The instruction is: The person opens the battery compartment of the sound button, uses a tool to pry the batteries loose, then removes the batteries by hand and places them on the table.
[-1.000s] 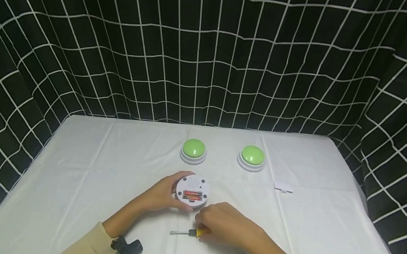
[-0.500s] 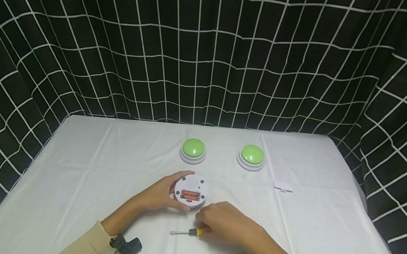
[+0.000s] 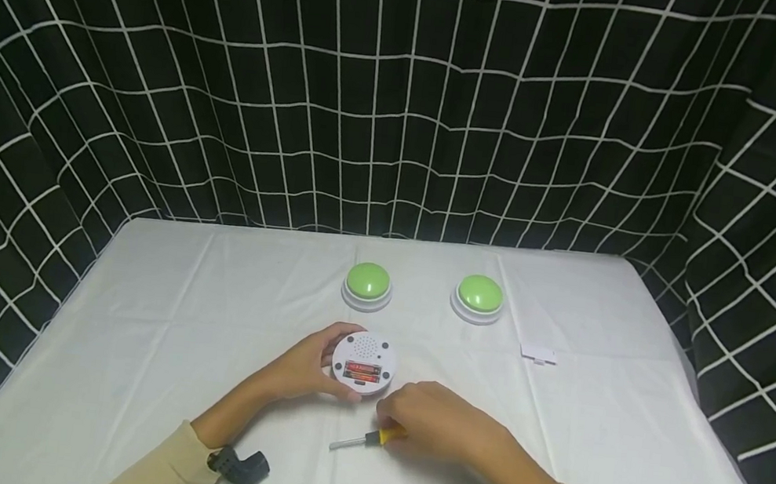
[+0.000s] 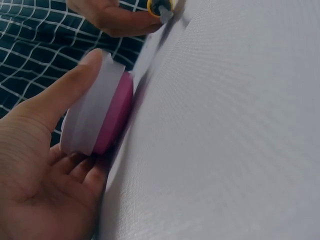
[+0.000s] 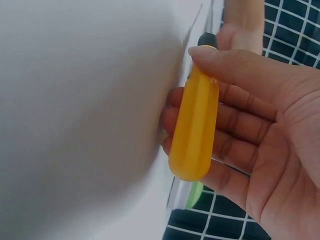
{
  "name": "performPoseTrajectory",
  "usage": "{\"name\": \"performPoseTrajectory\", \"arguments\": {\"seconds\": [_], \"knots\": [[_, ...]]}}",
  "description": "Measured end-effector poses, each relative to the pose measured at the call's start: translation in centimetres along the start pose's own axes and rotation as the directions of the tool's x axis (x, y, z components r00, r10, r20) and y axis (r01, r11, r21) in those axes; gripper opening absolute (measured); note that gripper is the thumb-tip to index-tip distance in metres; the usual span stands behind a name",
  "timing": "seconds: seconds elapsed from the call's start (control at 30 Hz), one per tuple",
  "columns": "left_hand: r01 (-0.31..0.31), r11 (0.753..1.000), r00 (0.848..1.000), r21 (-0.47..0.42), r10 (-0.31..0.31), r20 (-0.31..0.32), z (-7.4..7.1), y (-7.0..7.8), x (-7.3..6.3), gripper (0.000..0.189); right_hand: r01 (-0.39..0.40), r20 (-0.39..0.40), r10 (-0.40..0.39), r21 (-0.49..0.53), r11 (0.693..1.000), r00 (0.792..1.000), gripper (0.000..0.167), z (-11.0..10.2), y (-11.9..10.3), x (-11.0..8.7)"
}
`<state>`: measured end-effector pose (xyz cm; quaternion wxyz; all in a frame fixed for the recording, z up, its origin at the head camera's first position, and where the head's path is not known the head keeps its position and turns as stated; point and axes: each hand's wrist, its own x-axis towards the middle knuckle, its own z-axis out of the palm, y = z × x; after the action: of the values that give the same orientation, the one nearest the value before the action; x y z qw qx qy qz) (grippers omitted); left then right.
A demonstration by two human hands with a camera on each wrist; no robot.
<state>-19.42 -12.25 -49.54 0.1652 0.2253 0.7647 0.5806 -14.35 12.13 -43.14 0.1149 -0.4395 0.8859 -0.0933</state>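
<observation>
A round push button (image 3: pixel 376 353) lies upside down near the middle of the table, its white underside facing up. In its uncovered battery slot sit red batteries (image 3: pixel 362 372). My left hand (image 3: pixel 307 364) holds the button by its side, thumb near me and fingers round the far edge. Its pink dome (image 4: pixel 118 112) shows against the cloth in the left wrist view. Just right of and nearer than the button, my right hand (image 3: pixel 447 422) grips a screwdriver by its yellow handle (image 5: pixel 194 130). The screwdriver's metal shaft (image 3: pixel 347 443) points left, low over the cloth.
Two green push buttons, one straight behind (image 3: pixel 367 284) and one further right (image 3: pixel 479 296), stand upright. A small white battery cover (image 3: pixel 538 355) lies to the right. White cloth covers the table (image 3: pixel 213 287); a dark curtain with white grid lines (image 3: pixel 401 117) surrounds its back and sides.
The right hand has shifted slightly right, and the screwdriver now tilts a little more, handle end further from me. The left hand and button have drifted barely leftward.
</observation>
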Motion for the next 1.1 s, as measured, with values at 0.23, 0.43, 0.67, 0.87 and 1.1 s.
{"name": "performPoseTrajectory", "arguments": {"seconds": [0.23,0.43,0.67,0.87,1.1], "knots": [[-0.02,1.0,1.0,0.001,0.02,-0.022,0.1,0.0,-0.1,0.095,0.023,-0.012,-0.022,0.103,0.994,1.0,0.015,-1.1,0.5,-0.4],[-0.01,1.0,0.999,0.03,0.011,-0.034,0.1,-0.1,-0.1,0.096,0.053,-0.074,-0.039,0.192,0.98,0.996,0.019,-2.8,1.3,-1.0],[-0.031,0.999,0.999,0.037,0.032,-0.029,0.2,-0.3,0.1,0.1,0.003,-0.183,0.036,0.208,0.978,0.982,0.012,-4.5,2.6,-2.1],[-0.016,0.999,0.999,0.034,0.017,-0.033,0.2,-0.5,0.2,0.099,-0.057,-0.303,0.083,0.095,0.994,0.949,0.014,-5.3,3.3,-2.8],[-0.015,0.999,0.999,0.033,0.016,-0.038,0.2,-0.6,0.2,0.098,-0.059,-0.431,0.05,-0.009,0.998,0.901,0.015,-5.5,4.0,-3.1]]}}
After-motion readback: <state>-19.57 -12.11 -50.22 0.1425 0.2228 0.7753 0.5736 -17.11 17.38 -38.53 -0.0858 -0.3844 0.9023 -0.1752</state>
